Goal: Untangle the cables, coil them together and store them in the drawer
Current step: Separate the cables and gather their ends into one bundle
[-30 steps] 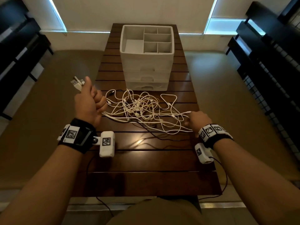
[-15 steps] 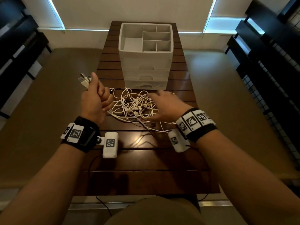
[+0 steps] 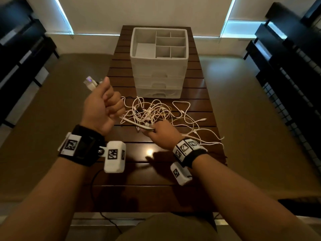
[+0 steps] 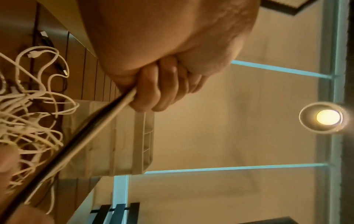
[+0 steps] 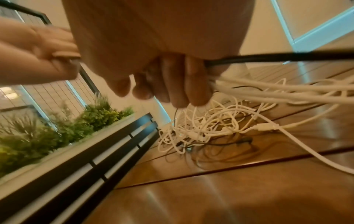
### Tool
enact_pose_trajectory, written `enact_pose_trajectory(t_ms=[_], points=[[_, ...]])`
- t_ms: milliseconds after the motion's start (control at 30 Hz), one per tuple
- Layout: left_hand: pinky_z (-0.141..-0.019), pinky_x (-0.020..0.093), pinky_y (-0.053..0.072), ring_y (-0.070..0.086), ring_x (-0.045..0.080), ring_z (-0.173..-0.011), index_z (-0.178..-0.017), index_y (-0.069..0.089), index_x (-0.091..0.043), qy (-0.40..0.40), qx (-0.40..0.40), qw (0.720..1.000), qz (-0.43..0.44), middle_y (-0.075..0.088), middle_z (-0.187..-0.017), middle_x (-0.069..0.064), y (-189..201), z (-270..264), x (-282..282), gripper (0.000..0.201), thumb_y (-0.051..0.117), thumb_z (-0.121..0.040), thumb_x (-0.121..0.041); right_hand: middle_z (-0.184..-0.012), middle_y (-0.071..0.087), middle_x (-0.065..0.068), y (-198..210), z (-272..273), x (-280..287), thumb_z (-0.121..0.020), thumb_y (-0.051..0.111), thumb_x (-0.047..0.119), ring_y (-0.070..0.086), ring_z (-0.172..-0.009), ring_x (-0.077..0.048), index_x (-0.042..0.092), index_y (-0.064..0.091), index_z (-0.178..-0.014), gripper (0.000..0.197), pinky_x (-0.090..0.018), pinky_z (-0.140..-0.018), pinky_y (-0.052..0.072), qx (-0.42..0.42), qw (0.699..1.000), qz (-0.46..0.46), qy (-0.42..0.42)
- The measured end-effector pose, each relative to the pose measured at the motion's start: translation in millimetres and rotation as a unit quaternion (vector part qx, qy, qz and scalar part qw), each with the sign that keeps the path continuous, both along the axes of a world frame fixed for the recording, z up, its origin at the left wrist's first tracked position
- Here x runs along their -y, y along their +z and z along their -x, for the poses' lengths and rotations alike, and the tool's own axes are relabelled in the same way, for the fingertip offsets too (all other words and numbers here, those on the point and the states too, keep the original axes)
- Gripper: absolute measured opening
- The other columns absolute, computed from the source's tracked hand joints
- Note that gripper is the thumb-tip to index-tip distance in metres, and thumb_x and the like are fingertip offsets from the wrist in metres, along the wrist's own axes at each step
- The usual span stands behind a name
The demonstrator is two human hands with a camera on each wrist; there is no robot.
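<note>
A tangle of white cables (image 3: 152, 112) with a thin black one lies on the wooden table (image 3: 156, 171), in front of the white drawer unit (image 3: 159, 66). My left hand (image 3: 102, 108) is raised at the table's left edge in a fist round cable ends; plugs (image 3: 90, 83) stick out above the thumb. A taut run of cables (image 4: 91, 128) stretches from that fist down to my right hand (image 3: 157, 132), which grips the cables (image 5: 258, 87) at the near side of the tangle (image 5: 201, 128). The unit's drawers look closed.
The drawer unit's top tray (image 3: 172, 44) has several empty compartments. Loose white loops (image 3: 205, 133) trail to the table's right edge. Dark benches (image 3: 286, 66) stand at the right and left, and a planter with greenery (image 5: 47, 128) lies beyond the left bench. Thin black cords (image 3: 97, 188) hang off the near edge.
My right hand has gone from the table's right side across the tangle to its near left side and gripped the cables there. The left fist has stayed raised with the plugs.
</note>
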State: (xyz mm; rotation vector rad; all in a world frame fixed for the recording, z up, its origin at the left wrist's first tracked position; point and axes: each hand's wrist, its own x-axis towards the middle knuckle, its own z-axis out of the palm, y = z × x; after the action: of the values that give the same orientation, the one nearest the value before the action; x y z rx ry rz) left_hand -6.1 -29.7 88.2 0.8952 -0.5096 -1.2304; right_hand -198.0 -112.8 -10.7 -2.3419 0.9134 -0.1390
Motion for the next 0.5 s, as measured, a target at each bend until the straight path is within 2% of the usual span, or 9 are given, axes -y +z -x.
enact_pose_trajectory(t_ms=[67, 167, 233, 333, 400, 433, 500], points=[[-0.038, 0.023, 0.010, 0.011, 0.009, -0.040, -0.059, 0.027, -0.025, 0.035, -0.007, 0.998, -0.049, 0.017, -0.047, -0.008, -8.5, 11.1, 1.0, 0.055, 0.044, -0.109, -0.043, -0.060, 0.056, -0.002, -1.6, 5.2, -10.3, -0.101, 0.052, 0.060, 0.052, -0.053, -0.017, 0.013, 0.061, -0.063, 0.061, -0.027, -0.054, 0.037, -0.064, 0.993, -0.090, 0.030], [-0.036, 0.019, 0.009, 0.012, 0.007, -0.037, -0.057, 0.029, -0.025, 0.059, -0.033, 0.994, -0.090, 0.017, -0.047, -0.009, -24.9, 21.4, 2.7, 0.057, 0.043, -0.110, -0.042, -0.062, 0.063, -0.005, -6.1, 18.7, -17.3, -0.090, 0.056, 0.076, 0.056, -0.052, -0.016, 0.005, 0.068, -0.069, 0.074, -0.025, -0.059, 0.043, -0.126, 0.973, -0.184, 0.068], [-0.036, 0.019, 0.009, 0.013, 0.006, -0.035, -0.056, 0.031, -0.025, 0.056, -0.037, 0.992, -0.104, 0.017, -0.047, -0.009, -33.5, 20.7, 2.3, 0.058, 0.043, -0.110, -0.041, -0.072, 0.065, -0.004, 0.4, 29.5, -11.6, -0.086, 0.059, 0.079, 0.062, -0.064, -0.016, 0.008, 0.072, -0.088, 0.072, -0.030, -0.064, 0.050, -0.100, 0.960, -0.250, 0.082], [-0.038, 0.018, 0.007, 0.013, 0.006, -0.035, -0.058, 0.029, -0.025, 0.041, -0.023, 0.993, -0.112, 0.017, -0.047, -0.008, -38.4, 17.4, -0.1, 0.057, 0.041, -0.111, -0.043, -0.101, 0.071, 0.001, 22.7, 39.1, 8.2, -0.089, 0.048, 0.075, 0.066, -0.088, -0.009, 0.020, 0.071, -0.119, 0.067, -0.027, -0.078, 0.054, -0.008, 0.937, -0.345, 0.058], [-0.038, 0.018, 0.007, 0.013, 0.006, -0.036, -0.059, 0.029, -0.025, 0.035, -0.006, 0.993, -0.110, 0.017, -0.048, -0.008, -39.3, 14.6, -3.3, 0.057, 0.040, -0.111, -0.044, -0.101, 0.073, -0.001, 26.2, 44.7, 31.6, -0.096, 0.052, 0.062, 0.066, -0.086, -0.008, 0.015, 0.072, -0.114, 0.054, -0.027, -0.078, 0.055, 0.099, 0.938, -0.328, -0.046], [-0.038, 0.017, 0.007, 0.013, 0.006, -0.037, -0.059, 0.029, -0.025, 0.032, -0.002, 0.994, -0.108, 0.017, -0.049, -0.008, -40.1, 13.4, -5.0, 0.057, 0.041, -0.111, -0.045, -0.098, 0.073, -0.005, 21.9, 47.9, 46.7, -0.101, 0.055, 0.052, 0.068, -0.084, -0.012, 0.015, 0.072, -0.107, 0.042, -0.030, -0.077, 0.056, 0.130, 0.946, -0.275, -0.110], [-0.038, 0.017, 0.007, 0.011, 0.007, -0.038, -0.059, 0.030, -0.025, 0.031, 0.002, 0.994, -0.103, 0.017, -0.049, -0.008, -42.9, 11.7, -9.2, 0.057, 0.041, -0.110, -0.047, -0.095, 0.073, -0.007, 3.3, 58.3, 79.2, -0.103, 0.059, 0.032, 0.070, -0.087, -0.020, 0.017, 0.071, -0.094, 0.022, -0.038, -0.080, 0.059, 0.096, 0.961, -0.132, -0.223]])
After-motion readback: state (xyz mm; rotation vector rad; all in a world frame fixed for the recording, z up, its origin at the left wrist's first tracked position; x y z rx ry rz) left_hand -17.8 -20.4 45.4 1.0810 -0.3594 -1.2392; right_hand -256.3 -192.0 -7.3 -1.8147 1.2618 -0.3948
